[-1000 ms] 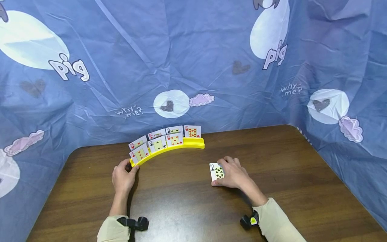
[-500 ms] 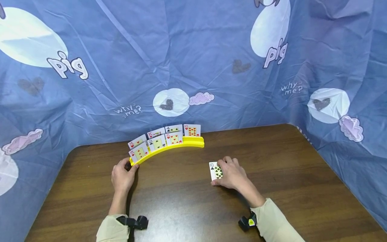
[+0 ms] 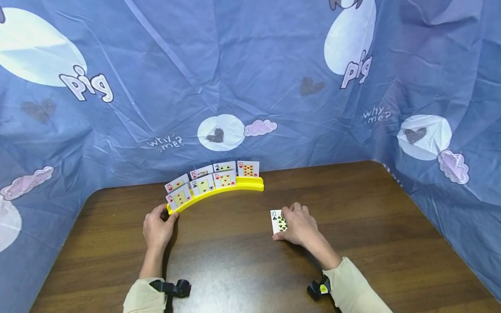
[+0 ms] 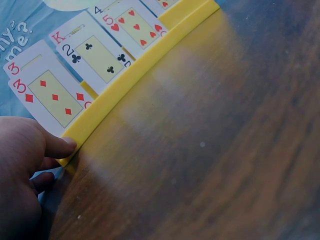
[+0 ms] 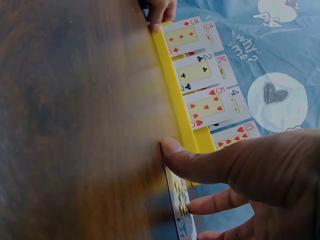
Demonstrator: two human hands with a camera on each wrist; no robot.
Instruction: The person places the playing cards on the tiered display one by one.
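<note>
A curved yellow card holder (image 3: 250, 184) stands at the back of the table with playing cards upright in two rows. Its front row shows the three of diamonds (image 4: 55, 97), two of clubs (image 4: 95, 60) and five of hearts (image 5: 206, 107). Behind them are a red three, a king, a four and, at the right end, the ten of hearts (image 3: 248, 168). My left hand (image 3: 158, 228) pinches the holder's left end between thumb and fingers. To the right of the holder, my right hand (image 3: 300, 226) holds the ten of clubs (image 3: 277, 221) by its edges, covering its right part.
The brown wooden table (image 3: 235, 269) reaches back to a blue printed cloth (image 3: 289, 56) hanging behind and at both sides. Black wrist cameras sit at both cuffs, the left camera (image 3: 176, 288) and the right camera (image 3: 318, 289).
Hardly anything differs. Both hands keep their holds on the card holder and the ten of clubs; the view has shifted slightly.
</note>
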